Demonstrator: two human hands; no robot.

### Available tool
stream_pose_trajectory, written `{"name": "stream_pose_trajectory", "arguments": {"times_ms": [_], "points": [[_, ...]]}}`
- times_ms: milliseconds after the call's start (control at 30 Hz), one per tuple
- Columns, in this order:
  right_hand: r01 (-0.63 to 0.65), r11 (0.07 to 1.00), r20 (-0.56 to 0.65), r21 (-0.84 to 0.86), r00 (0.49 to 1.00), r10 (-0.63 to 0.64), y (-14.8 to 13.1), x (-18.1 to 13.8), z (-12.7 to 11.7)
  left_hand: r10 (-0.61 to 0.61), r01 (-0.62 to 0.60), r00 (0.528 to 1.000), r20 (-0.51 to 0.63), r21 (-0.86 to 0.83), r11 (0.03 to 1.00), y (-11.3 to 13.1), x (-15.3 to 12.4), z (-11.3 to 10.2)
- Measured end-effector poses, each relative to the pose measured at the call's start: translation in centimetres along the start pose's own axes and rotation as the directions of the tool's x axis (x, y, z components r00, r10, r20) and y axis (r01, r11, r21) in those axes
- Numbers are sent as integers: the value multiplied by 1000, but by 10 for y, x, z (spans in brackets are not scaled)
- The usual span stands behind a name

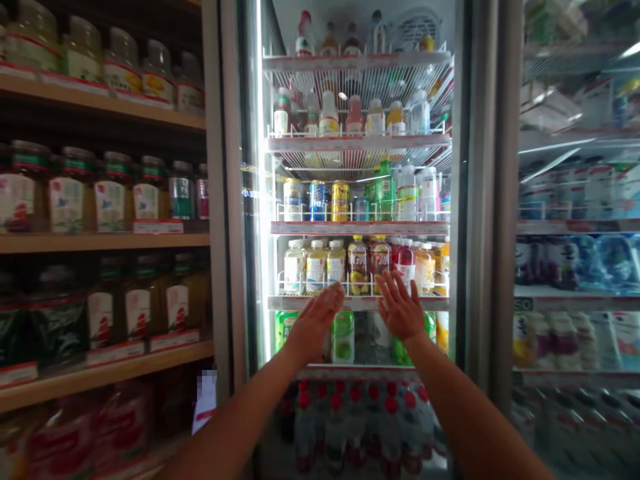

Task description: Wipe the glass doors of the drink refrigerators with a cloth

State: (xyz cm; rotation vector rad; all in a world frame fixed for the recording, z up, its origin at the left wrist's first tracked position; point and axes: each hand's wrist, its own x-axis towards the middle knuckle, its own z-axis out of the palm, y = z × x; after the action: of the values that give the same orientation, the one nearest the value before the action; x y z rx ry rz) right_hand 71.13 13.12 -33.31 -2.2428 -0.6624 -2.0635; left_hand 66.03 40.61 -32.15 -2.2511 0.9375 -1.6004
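Both arms stretch toward a lit drinks cooler, and neither hand holds anything. My left hand [314, 323] is open, seen side-on, its fingertips in front of a shelf edge [285, 303]. Behind it stand pale yellow bottles with white caps [316, 267], and a green-labelled bottle [343, 339] is just right of the wrist. Spread fingers show on my right hand [401, 308], which is open before the same shelf, near a dark-labelled bottle with a yellow cap [379, 259] and a red drink bottle [405, 259]. Whether either hand touches the shelf, I cannot tell.
Higher cooler shelves hold cans [341, 200], a green bottle [385, 183] and other drinks. Red-capped bottles [336, 420] fill the bottom. Wooden shelves [105, 241] with jars [115, 190] stand left. A metal upright [493, 200] separates another stocked cooler at right.
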Motion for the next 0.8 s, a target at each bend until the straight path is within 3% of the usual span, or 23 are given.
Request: {"name": "stream_pose_trajectory", "arguments": {"times_ms": [67,100,167,233,333,400,467,533,600,700,800], "points": [[-1,1000,-1,0,1000,1,0,0,1,222,-229,966,133,38,973,6,-8,2],[0,1000,-1,0,1000,0,0,0,1,247,-260,955,164,57,964,2,-5,1],[0,1000,0,1,1000,0,0,0,1,135,-150,982,131,111,982,-14,11,-4],[-3,1000,2,2,1000,3,0,0,1,-27,25,999,17,143,989,-30,29,-8],[-3,1000,0,2,1000,3,0,0,1,-170,185,979,-109,144,972,-27,32,-3],[2,1000,-2,-1,1000,-2,0,0,0,-104,117,991,-90,154,981,-11,15,5],[3,1000,-1,-2,1000,-3,0,-1,0,47,-42,999,-24,172,984,2,0,10],[5,1000,3,-4,1000,-5,1,-1,1,120,-122,993,24,190,974,2,0,8],[3,1000,3,-6,1000,-3,1,-1,1,57,-59,998,13,208,976,-8,19,1],[1,1000,0,-9,1000,-1,0,-1,1,-115,130,990,-83,194,972,-21,53,-7],[-1,1000,5,-9,1000,1,0,-1,0,-174,186,980,-93,143,972,-6,48,1]]}}
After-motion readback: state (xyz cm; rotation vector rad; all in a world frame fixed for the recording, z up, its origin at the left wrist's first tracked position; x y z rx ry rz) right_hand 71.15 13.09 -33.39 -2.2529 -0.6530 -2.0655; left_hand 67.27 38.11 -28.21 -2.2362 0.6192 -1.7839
